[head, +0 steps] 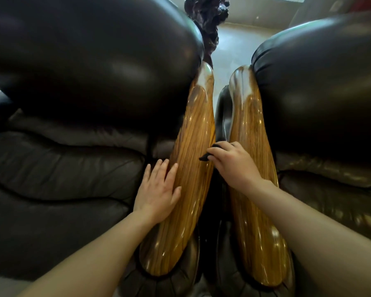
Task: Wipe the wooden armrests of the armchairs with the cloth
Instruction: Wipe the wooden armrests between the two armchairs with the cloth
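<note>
Two glossy wooden armrests run side by side away from me: the left armrest (193, 146) and the right armrest (247, 116). Each belongs to a dark leather armchair. My left hand (159, 191) lies flat with fingers spread on the left edge of the left armrest. My right hand (231, 163) is closed on a small black cloth (206, 157), at the narrow gap between the two armrests, pressing against the inner side of the left one. Most of the cloth is hidden under my fingers.
The left armchair's backrest (90, 56) and seat cushion (58, 168) fill the left side. The right armchair's backrest (321, 88) fills the right. A dark carved wooden object (206, 16) stands beyond the armrests on a pale floor (236, 46).
</note>
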